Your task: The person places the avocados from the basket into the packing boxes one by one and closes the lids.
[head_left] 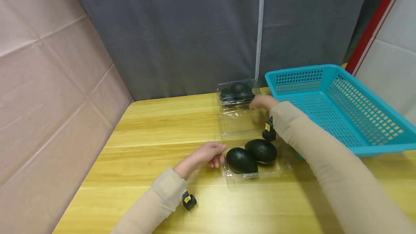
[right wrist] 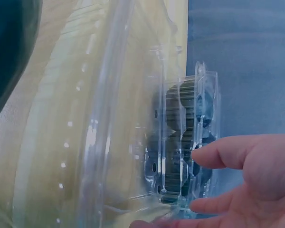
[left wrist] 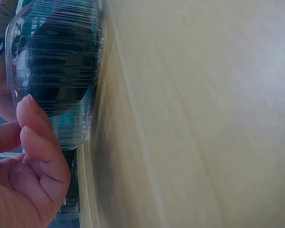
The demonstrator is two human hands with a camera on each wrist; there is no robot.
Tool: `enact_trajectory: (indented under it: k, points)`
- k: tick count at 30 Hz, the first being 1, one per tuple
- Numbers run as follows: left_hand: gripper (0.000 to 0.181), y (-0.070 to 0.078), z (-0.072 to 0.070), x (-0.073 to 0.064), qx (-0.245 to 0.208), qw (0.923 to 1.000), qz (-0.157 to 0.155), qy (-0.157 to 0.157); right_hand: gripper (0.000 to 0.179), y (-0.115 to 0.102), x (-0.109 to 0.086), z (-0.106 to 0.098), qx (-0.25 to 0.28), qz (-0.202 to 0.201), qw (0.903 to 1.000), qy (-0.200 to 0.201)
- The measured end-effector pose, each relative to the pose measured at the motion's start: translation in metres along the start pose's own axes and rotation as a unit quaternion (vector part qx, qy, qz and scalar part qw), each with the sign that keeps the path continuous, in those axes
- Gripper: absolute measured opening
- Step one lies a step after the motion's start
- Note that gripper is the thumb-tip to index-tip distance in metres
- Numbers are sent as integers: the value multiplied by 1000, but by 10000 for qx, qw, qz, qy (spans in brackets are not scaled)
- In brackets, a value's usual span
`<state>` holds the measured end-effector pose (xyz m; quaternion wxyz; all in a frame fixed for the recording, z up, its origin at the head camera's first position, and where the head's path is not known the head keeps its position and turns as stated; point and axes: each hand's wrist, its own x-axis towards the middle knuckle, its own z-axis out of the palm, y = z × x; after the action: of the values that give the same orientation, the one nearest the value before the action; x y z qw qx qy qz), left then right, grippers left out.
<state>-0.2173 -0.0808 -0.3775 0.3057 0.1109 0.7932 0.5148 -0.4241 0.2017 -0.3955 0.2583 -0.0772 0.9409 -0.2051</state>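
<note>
An opened clear plastic clamshell box lies on the table with two dark, smooth avocados in its near half. Its lid is folded back flat, away from the person. At the box's left rim my left hand pinches the edge between thumb and fingertips; the left wrist view shows an avocado through the ribbed wall. My right hand reaches over the lid's far right corner, fingers extended and spread. Just beyond it stands a closed clear box holding more dark avocados.
A turquoise plastic basket with perforated sides stands on the right, close to the right forearm. The wooden table ends at a grey curtain at the back. Pinkish cloth hangs along the left.
</note>
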Motion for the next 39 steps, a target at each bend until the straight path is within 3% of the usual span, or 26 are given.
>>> enact_trajectory:
  k: [2,5,12,13,19,29,39]
  points:
    - [28,0,0,0,-10,10000,-4,-5,54,-36,-55,-3,255,213,9994,12]
    - [28,-1,0,0,-19,10000,-13,-11,55,-62,-96,-5,631,465,9969,-30]
    - [27,-3,-1,-1,64,10000,-26,-38,71,-62,-109,-4,1461,848,9856,-26]
    - [27,-4,-2,-1,87,9999,-21,-48,69,-70,-120,-4,1480,933,9846,-17]
    - [28,-5,-3,-4,158,9998,3,-83,62,-81,-137,-2,1344,922,9866,38]
    - [29,-6,-4,-5,209,9997,0,-143,62,-85,-143,-1,1483,1101,9828,52]
    - [29,-5,-4,-4,107,9998,-64,-181,71,-87,-148,-8,954,638,9919,538]
